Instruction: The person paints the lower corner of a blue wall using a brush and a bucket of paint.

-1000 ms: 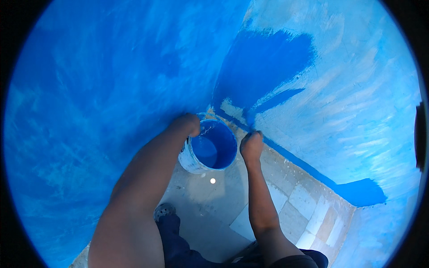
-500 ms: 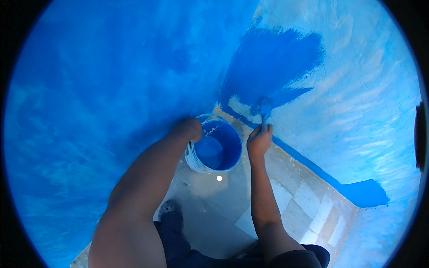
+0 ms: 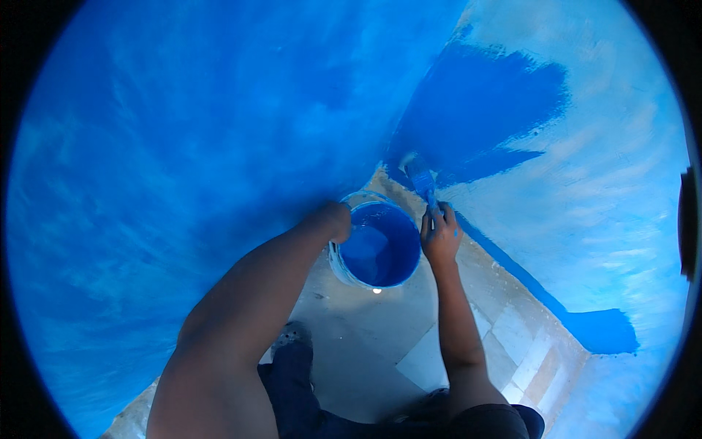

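A round bucket with blue paint inside hangs or stands by the wall corner; I cannot tell which. At its left rim my left hand is closed on the bucket, with most fingers hidden. My right hand grips the handle of a paintbrush, blue specks on its skin. The brush's bristles lie against the right wall, low in the corner, within a dark blue patch. Paler wall shows right beside the bristles.
The left wall is blue all over. Light, streaky blue covers the right wall, with a dark band along its bottom edge. Below are a grey floor with pale tiles and my shoe.
The brush has swept left toward the corner, covering part of the pale gap with dark blue. The whole view has shifted, so bucket and hands appear farther right.
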`<action>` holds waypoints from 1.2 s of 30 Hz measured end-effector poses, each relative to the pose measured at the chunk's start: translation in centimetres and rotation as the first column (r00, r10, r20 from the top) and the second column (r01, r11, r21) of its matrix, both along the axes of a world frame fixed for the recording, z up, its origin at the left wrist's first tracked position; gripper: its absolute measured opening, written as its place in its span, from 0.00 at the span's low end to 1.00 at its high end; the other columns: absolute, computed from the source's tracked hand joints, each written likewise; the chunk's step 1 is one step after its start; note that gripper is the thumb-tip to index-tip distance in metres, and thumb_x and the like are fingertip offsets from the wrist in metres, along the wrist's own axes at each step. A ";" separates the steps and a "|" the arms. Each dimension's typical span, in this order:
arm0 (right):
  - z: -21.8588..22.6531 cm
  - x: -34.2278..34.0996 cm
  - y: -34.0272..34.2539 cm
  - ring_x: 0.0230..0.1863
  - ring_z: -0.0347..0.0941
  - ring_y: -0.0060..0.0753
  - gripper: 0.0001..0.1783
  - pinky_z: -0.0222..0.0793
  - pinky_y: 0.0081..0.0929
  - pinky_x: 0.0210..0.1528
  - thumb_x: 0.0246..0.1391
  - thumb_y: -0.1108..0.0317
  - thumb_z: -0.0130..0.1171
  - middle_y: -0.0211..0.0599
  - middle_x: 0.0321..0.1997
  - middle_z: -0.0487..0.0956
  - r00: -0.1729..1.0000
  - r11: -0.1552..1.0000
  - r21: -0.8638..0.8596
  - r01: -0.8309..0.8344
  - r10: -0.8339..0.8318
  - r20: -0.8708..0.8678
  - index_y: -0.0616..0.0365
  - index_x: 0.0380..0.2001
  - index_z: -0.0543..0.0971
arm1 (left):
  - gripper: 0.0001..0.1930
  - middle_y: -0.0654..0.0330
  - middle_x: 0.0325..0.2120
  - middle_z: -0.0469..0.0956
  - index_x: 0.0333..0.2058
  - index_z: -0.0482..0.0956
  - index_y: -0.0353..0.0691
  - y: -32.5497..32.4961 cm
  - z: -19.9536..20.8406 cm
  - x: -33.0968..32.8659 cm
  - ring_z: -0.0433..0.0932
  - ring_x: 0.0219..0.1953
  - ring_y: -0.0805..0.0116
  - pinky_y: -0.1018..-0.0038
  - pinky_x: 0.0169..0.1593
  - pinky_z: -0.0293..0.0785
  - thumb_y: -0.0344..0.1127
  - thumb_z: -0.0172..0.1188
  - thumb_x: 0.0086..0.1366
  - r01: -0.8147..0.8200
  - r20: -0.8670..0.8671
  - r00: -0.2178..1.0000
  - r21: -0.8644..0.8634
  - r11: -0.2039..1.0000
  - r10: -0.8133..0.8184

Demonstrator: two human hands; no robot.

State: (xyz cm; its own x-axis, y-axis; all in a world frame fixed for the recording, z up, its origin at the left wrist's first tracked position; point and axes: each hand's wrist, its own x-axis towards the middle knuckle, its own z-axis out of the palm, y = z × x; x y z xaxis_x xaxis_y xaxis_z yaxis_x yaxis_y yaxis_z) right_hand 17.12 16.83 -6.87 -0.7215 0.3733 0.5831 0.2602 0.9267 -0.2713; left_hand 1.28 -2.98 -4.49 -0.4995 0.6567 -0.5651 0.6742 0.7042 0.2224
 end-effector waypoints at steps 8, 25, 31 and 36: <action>-0.2 -3.9 3.7 0.49 0.73 0.61 0.21 0.72 0.51 0.46 0.51 0.79 0.51 0.54 0.47 0.76 0.909 0.981 -0.148 -0.122 0.171 0.381 0.60 0.50 0.73 | 0.18 0.43 0.38 0.81 0.39 0.83 0.33 -0.4 -1.2 -0.5 0.81 0.42 0.50 0.58 0.44 0.77 0.44 0.57 0.64 0.036 0.015 0.999 -0.030 0.999 -0.036; 0.9 -6.6 1.3 0.43 0.75 0.59 0.15 0.73 0.50 0.42 0.51 0.76 0.52 0.54 0.41 0.78 0.964 0.989 -0.099 0.109 -0.081 0.252 0.62 0.43 0.77 | 0.13 0.45 0.40 0.81 0.37 0.84 0.33 -0.1 -1.5 -1.0 0.81 0.41 0.50 0.55 0.46 0.77 0.37 0.55 0.63 0.032 0.054 0.998 -0.081 0.996 -0.028; -0.6 -5.5 3.4 0.41 0.76 0.60 0.12 0.72 0.51 0.40 0.54 0.74 0.52 0.53 0.41 0.77 0.898 0.993 -0.106 -0.047 0.089 0.431 0.62 0.41 0.78 | 0.14 0.44 0.40 0.81 0.38 0.84 0.33 0.2 -0.7 -0.3 0.82 0.41 0.51 0.55 0.45 0.76 0.36 0.53 0.63 0.045 0.058 0.997 -0.057 0.997 -0.041; 0.0 -6.8 2.9 0.40 0.75 0.62 0.15 0.72 0.52 0.41 0.53 0.76 0.52 0.55 0.41 0.76 0.941 1.000 -0.016 0.005 0.001 0.340 0.61 0.45 0.77 | 0.13 0.43 0.40 0.81 0.37 0.85 0.34 0.3 -2.5 -1.3 0.81 0.42 0.50 0.57 0.46 0.76 0.36 0.55 0.60 0.149 0.029 0.989 -0.115 0.982 -0.146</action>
